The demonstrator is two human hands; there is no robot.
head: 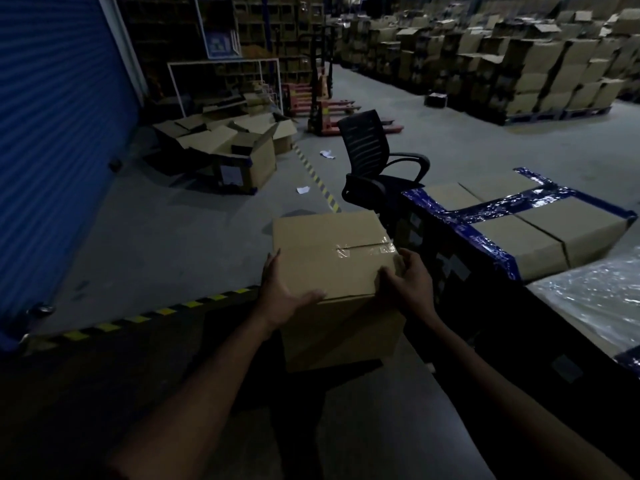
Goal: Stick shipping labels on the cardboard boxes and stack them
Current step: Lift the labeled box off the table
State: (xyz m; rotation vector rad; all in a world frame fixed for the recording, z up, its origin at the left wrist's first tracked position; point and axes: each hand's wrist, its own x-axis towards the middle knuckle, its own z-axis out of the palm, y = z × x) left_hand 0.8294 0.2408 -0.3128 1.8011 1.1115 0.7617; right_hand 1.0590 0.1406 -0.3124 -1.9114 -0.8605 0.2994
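Cardboard box (332,268) carried, no label visible.
Left hand (280,292) and right hand (412,285) each grip opposite sides; next: set down, label.

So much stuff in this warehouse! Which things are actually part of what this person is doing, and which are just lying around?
Part of the job:
- plain brown cardboard box sealed with clear tape, held by the left hand and right hand
- large cardboard box with blue tape beside it

Just lying about:
- black office chair
- opened cardboard boxes on the floor
- red pallet jack
- white paper scraps
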